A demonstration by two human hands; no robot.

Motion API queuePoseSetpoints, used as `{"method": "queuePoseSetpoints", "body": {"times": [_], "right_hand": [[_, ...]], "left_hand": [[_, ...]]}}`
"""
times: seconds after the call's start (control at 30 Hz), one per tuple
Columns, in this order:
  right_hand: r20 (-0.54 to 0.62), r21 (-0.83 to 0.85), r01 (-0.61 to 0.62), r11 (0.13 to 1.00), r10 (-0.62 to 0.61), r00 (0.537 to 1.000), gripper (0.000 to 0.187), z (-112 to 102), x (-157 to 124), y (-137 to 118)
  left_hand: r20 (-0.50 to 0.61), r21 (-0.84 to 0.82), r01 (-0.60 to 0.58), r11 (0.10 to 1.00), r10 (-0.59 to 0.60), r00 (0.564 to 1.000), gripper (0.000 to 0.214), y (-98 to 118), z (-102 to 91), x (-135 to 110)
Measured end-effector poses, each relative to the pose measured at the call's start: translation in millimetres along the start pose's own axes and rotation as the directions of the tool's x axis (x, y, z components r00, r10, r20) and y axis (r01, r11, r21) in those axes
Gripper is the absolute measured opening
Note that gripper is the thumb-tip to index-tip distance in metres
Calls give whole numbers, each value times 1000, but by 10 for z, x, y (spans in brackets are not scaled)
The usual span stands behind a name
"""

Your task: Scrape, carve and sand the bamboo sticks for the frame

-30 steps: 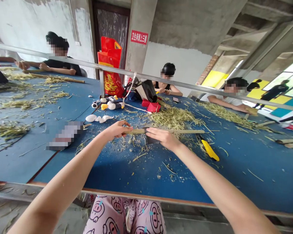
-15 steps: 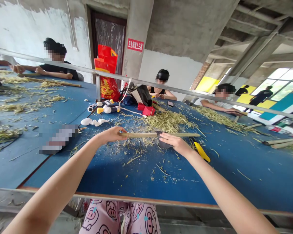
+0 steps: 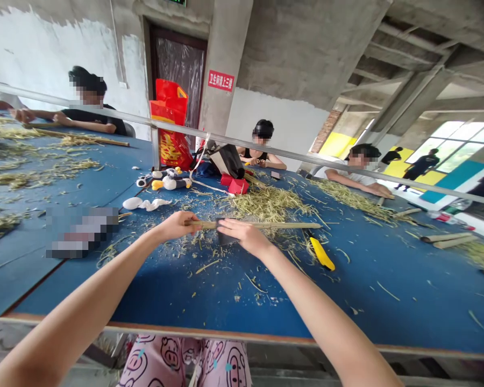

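Observation:
My left hand [image 3: 177, 224] is closed round the left end of a thin bamboo stick [image 3: 294, 226], which lies level just above the blue table [image 3: 258, 317]. Near that end, my right hand [image 3: 244, 234] presses a dark grey sheet of sandpaper [image 3: 225, 239] over the stick, its fingers laid across the sheet. The thumb and underside of that hand are hidden. Pale dust and green shavings [image 3: 272, 207] lie around and behind the stick. Right of it rests a yellow-handled tool [image 3: 321, 253], its working end hard to make out.
Behind my left hand lie a white spoon-like object [image 3: 145, 203] and plush toys [image 3: 169, 180]. A red bag [image 3: 169, 123] stands by the metal rail [image 3: 294, 152]. A blurred-out dark object [image 3: 84, 232] is at left, bamboo pieces [image 3: 447, 239] at right. Several people sit across.
My right hand has slid left along the stick with the sandpaper, from its middle to close beside my left hand. The whole view has shifted slightly. My left hand keeps its grip.

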State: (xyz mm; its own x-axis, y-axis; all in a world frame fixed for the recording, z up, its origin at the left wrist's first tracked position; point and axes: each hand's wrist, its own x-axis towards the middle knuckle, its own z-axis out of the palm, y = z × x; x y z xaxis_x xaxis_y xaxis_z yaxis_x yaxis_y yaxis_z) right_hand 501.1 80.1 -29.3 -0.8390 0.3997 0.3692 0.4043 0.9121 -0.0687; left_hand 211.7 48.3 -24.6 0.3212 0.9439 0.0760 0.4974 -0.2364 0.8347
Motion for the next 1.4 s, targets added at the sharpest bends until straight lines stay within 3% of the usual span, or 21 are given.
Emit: {"method": "queuePoseSetpoints", "body": {"times": [0.1,0.2,0.3,0.47,0.57,0.7,0.93,1.03,1.2,1.4], "right_hand": [[12,-3,36,999,-36,999,72,114,250,-190],[1,19,58,998,-58,998,65,77,196,-170],[-39,48,43,998,-41,998,64,-122,-159,79],[-36,35,-126,991,127,991,78,-487,-909,590],[-21,8,-232,973,232,972,87,-569,-1112,693],[-21,1,-232,973,232,973,87,-446,-894,528],[-24,47,24,999,-23,999,71,35,162,-136],[-28,58,62,996,-60,998,67,127,356,-256],[-32,109,69,992,-66,997,60,39,134,-85],[-19,81,-116,990,118,993,73,-286,-614,444]], "left_hand": [[-28,-80,-16,997,13,1000,52,39,22,-35],[1,-93,-26,995,27,1000,51,73,-26,-66],[23,-67,-17,998,19,1000,51,94,-95,-77],[11,-69,8,998,-7,1000,49,103,-147,-67],[7,-62,31,998,-31,999,48,95,-147,-59],[-25,-25,38,999,-38,999,48,43,-129,-35],[-55,-91,17,996,-22,998,50,37,-75,-47],[-40,-126,37,991,-43,998,50,64,-63,-66],[3,-112,13,994,-13,1000,49,40,-46,-51],[45,-122,114,986,-109,993,52,3,-69,-40]]}}
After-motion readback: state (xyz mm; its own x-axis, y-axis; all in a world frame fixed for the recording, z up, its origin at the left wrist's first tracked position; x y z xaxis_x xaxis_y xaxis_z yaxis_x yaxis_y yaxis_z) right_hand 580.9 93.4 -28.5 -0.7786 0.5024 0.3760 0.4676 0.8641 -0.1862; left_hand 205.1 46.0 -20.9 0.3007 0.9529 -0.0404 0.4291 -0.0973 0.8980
